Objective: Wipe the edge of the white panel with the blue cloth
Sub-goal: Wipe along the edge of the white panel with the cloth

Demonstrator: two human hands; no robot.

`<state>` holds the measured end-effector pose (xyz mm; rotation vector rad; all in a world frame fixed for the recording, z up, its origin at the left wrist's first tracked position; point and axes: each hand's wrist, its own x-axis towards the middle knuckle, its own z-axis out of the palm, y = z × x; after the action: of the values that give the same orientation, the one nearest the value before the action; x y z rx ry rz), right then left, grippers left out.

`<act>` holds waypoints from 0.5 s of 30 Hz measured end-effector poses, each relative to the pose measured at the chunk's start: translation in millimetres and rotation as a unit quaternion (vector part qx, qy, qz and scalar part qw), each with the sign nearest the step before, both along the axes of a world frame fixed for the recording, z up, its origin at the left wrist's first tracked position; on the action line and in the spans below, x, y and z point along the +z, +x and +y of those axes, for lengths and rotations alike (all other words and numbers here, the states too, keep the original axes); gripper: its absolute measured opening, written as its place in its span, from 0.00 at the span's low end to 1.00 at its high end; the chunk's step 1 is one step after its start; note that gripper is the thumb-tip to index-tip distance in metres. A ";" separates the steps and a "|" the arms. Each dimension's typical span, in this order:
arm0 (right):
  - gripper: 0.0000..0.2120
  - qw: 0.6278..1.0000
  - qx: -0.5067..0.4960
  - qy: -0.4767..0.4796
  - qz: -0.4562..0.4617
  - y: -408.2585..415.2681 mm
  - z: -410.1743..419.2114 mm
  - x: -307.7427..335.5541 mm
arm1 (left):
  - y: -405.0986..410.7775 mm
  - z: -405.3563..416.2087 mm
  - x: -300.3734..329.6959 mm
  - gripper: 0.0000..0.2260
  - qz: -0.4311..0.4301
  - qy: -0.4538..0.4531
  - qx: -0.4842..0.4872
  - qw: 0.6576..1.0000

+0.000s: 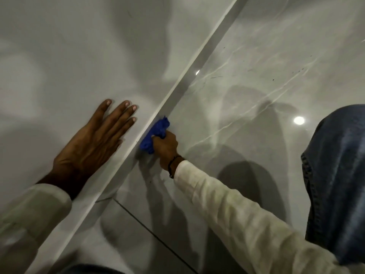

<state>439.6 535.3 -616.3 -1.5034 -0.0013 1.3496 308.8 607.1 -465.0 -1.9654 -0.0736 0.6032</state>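
Wiping the panel (69,56) edge (158,113) with the cloth (156,133).
Edge runs from lower left to upper right; right hand (165,145) fingers closed around the bunched cloth, pressed on it. Left hand (94,141) lies flat, fingers spread.

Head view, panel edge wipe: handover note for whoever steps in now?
Left hand: open, flat on the white panel, fingers spread, bracing it.
Right hand: shut on the blue cloth, which is bunched and pressed against the panel's edge.
The edge runs diagonally from lower left to upper right; glossy tiled floor beyond it, with a few dark specks.
Done: cannot tell how much of the edge is wiped.
Left: run the cloth along the rest of the edge, probably both ways from here.
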 end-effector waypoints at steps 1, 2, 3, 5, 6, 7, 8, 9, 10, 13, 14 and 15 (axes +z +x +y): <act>0.12 1.000 0.001 -0.007 0.009 0.0 0.9 -1.4 | 0.4 -0.3 0.3 0.33 0.005 0.005 0.001 1.000; 0.11 1.000 -0.006 -0.010 0.012 5.8 3.7 -1.2 | 0.6 -0.1 0.3 0.33 0.009 0.007 0.002 1.000; 0.10 1.000 -0.013 -0.011 0.003 17.7 10.2 -1.9 | 0.5 0.4 0.4 0.33 0.011 0.008 0.003 1.000; 0.07 0.998 -0.028 -0.013 -0.051 50.5 24.6 -0.3 | -0.3 0.8 0.9 0.33 0.014 0.009 0.000 1.000; 0.09 0.996 -0.034 -0.018 -0.083 70.8 33.1 -0.1 | -1.8 0.6 1.1 0.33 0.014 0.011 -0.002 1.000; 0.13 0.993 -0.045 -0.024 -0.104 92.0 42.6 -0.4 | -2.9 0.1 1.1 0.33 0.013 0.013 -0.002 1.000; 0.15 0.992 -0.056 -0.028 -0.110 113.2 51.8 1.2 | -3.3 -0.3 1.0 0.33 0.009 0.012 -0.001 1.000; 0.14 0.992 -0.061 -0.029 -0.109 131.8 60.0 2.5 | -2.9 -0.6 1.3 0.33 0.006 0.010 0.003 1.000; 0.13 0.991 -0.064 -0.031 -0.112 146.3 65.8 4.8 | -2.9 -0.5 1.1 0.33 0.007 0.011 0.006 1.000; 0.13 0.988 -0.052 -0.040 -0.142 153.8 68.9 9.8 | -1.5 -1.0 1.3 0.33 0.009 0.010 0.016 1.000; 0.14 0.987 -0.047 -0.038 -0.149 142.7 63.2 11.8 | -1.6 -2.0 1.2 0.33 0.010 0.011 0.018 1.000; 0.14 0.987 -0.042 -0.036 -0.149 126.6 56.2 12.5 | -1.4 -2.8 1.4 0.33 0.012 0.013 0.019 1.000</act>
<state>566.2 591.6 -603.9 -1.7358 -0.0786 1.0584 307.4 604.3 -463.7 -1.9349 -0.1033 0.6467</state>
